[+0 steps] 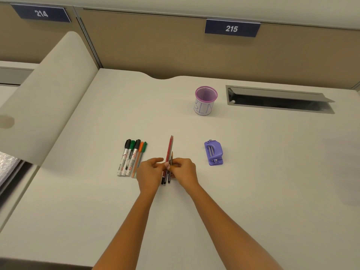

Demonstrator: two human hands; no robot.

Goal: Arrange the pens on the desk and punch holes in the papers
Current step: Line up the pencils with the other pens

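Partly hidden, pencils [170, 147] are pinched between left hand [149, 173] and right hand [185, 171].

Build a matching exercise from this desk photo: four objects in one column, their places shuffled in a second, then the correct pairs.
Column A
1. purple mesh pen cup with a white paper wrap
2. lilac plastic hole punch
3. row of capped markers and pens
4. bundle of thin pencils

Column B
a. gripped between the left hand and the right hand
b. lying left of the hands
c. lying right of the hands
d. standing toward the back of the desk

Pairs: 1-d, 2-c, 3-b, 4-a
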